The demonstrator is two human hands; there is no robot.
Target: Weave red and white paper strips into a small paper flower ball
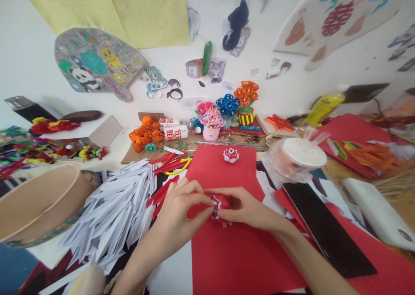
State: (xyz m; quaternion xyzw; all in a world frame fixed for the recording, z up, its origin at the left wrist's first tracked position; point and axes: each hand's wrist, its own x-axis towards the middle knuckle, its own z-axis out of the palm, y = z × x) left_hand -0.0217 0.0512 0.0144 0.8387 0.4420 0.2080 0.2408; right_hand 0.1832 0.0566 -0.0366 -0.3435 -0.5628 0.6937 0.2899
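Note:
Both my hands meet over a red paper sheet (pixel 236 247) on the table. My left hand (pixel 181 204) and my right hand (pixel 246 206) pinch a small red-and-white folded paper flower (pixel 218 205) between their fingertips; much of it is hidden by my fingers. A finished red-and-white paper flower (pixel 231 155) lies farther back on the same sheet. To the left lies a heap of folded white paper strips (pixel 113 208) with red folded strips (pixel 167 163) beside it.
A tan round box (pixel 39 204) sits at the left. At the right are a black phone (pixel 324 226), a white device (pixel 379 213) and a bagged lidded cup (pixel 301 154). Paper flower pots (pixel 227 109), glue bottles (pixel 178 132) and orange flowers (pixel 145 135) line the wall.

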